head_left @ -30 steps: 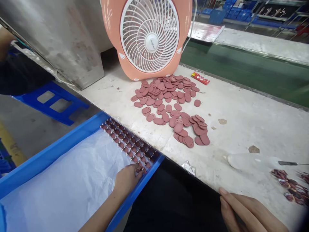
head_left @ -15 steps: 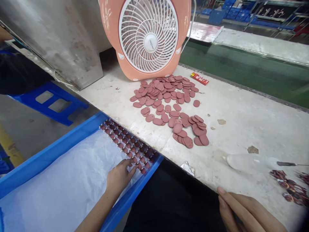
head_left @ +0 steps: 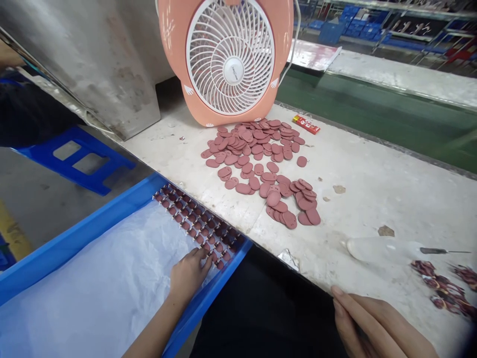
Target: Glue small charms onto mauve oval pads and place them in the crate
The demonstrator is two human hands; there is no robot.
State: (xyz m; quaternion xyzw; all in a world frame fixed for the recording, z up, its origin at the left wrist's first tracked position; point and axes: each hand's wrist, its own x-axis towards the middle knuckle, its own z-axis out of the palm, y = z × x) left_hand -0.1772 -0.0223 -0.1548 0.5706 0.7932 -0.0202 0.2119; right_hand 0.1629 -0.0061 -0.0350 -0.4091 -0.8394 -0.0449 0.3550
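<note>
Compared with the frame half a second earlier, the fingers of the left hand (head_left: 189,276) are spread a little wider, and their tips are laid on the near corner of the rows of small dark-red parts (head_left: 197,223). The hand is open and no part is seen grasped. The rows are set out at the far end of a blue plastic tray (head_left: 85,233), which is lined with a crumpled white plastic sheet (head_left: 93,283). The parts are packed closely together on that lining, just inside the tray's rim.

The right hand (head_left: 372,323) is held at the near edge of the white work table (head_left: 372,209), its fingers lying together. Whether anything is gripped cannot be told, since the palm is hidden.

On the table, the pile of pink oval discs (head_left: 253,159) lies as before, in front of a peach-coloured desk fan (head_left: 231,64). A heap of dark-red scraps (head_left: 439,288) is seen to the right, just below a slim knife (head_left: 432,250).
</note>
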